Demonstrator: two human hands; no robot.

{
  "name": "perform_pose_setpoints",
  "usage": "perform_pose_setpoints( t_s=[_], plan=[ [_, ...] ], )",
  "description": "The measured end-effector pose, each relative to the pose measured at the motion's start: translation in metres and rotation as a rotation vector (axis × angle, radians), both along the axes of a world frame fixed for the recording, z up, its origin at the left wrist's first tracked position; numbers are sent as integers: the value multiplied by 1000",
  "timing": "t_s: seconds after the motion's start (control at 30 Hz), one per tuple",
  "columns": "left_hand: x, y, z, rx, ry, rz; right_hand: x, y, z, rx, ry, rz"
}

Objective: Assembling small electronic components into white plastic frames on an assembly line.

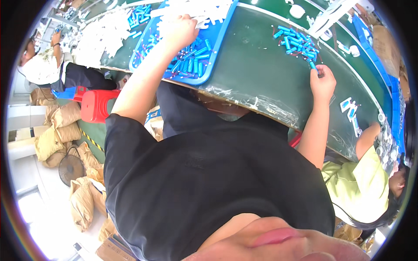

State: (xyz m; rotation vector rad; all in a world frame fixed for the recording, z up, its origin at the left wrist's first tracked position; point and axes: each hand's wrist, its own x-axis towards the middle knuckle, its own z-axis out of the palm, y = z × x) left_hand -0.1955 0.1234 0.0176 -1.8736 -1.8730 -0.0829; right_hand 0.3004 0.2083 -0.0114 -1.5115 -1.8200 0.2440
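The right grip [320, 73] is pinched on a cell [312, 65] at the pile's [297, 41] near edge, on the desk [257, 56]; likely light, stiff, slick, best held mid-barrel. Left grip [180, 32], over the tray [191, 81]: cannot tell whether closed.

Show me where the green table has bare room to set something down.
The widest free patch of the green table lies between the blue tray and the heap of blue cylinders. A narrower one lies between the right forearm and the white-and-blue parts. It is crowded in the tray and at the table's left, under white pieces.
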Motion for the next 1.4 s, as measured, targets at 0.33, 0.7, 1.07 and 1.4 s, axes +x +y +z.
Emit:
perform_pose_setpoints(
  t_s=[0.33, 0.7, 1.07, 1.4],
  plan=[
    [66, -48, 62, 28, -365, -68, -22, -29, 9, 73, 90, 746],
    [215, -64, -2, -132, -480, -596, -24, -40, -2, -42, -164, 586],
    [251, -90, -12, -243, -540, -414, -37, -50, 2, -47, -326, 523],
    [239, -74, -11, -321, -421, -585, -37, -42, -15, 25, -280, 510]
  ],
)
